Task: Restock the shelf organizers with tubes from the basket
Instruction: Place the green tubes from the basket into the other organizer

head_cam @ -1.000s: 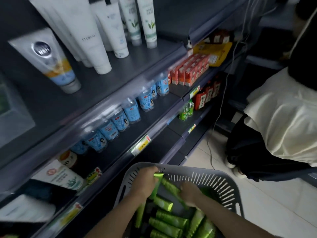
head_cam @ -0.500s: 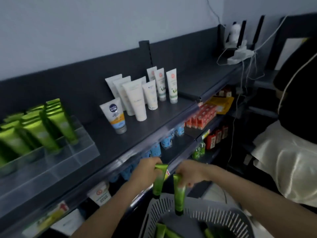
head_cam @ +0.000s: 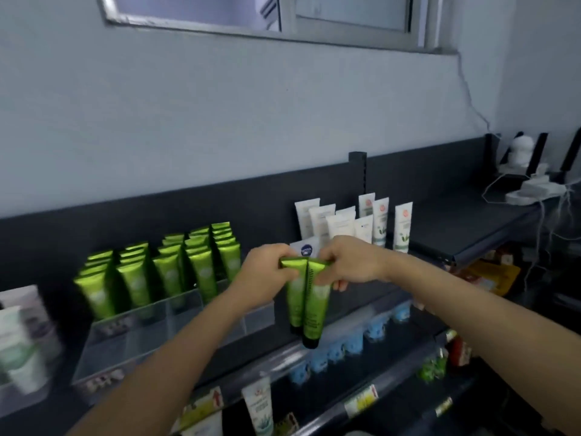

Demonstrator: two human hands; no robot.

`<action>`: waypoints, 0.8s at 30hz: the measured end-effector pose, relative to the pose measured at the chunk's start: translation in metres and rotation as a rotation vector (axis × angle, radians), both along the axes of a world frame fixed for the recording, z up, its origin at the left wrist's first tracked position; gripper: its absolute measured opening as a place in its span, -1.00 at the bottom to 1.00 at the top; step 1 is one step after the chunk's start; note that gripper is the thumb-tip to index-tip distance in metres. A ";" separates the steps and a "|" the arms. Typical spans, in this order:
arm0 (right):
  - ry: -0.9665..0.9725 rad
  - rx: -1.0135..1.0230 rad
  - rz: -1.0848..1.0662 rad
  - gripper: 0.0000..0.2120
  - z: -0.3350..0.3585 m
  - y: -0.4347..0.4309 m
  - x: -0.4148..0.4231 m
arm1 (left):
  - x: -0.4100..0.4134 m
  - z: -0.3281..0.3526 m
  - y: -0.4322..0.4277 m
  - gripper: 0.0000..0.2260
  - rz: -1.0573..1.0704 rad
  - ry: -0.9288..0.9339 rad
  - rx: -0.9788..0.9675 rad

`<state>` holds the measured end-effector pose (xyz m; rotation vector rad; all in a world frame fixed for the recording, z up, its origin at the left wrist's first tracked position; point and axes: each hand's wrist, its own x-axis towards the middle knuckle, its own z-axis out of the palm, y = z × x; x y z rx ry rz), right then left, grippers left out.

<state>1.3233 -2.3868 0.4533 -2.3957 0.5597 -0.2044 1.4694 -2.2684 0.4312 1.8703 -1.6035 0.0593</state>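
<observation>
Gripping two green tubes (head_cam: 306, 297) by their crimped ends, left hand (head_cam: 267, 278) and right hand (head_cam: 349, 265) have their fingers closed on them, hiding the Nivea tube (head_cam: 305, 248), just right of the clear organizer (head_cam: 176, 322) of green tubes.

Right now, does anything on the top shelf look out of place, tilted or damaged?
Nothing stands out. The green tubes stand upright in rows in the clear organizer, and the white tubes stand upright too. The left hand and right hand hold two green tubes cap down.
</observation>
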 end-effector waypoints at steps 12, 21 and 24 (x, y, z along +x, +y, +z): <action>-0.263 -0.160 0.061 -0.87 0.018 0.028 0.149 | 0.130 0.045 0.074 -0.85 0.349 -0.085 -0.172; -0.224 -0.275 0.158 -0.68 0.005 0.064 0.221 | 0.180 0.022 0.100 -0.75 0.489 -0.107 -0.014; -0.149 -0.438 0.199 -0.67 -0.003 0.073 0.240 | 0.188 0.021 0.107 -0.81 0.512 -0.096 0.014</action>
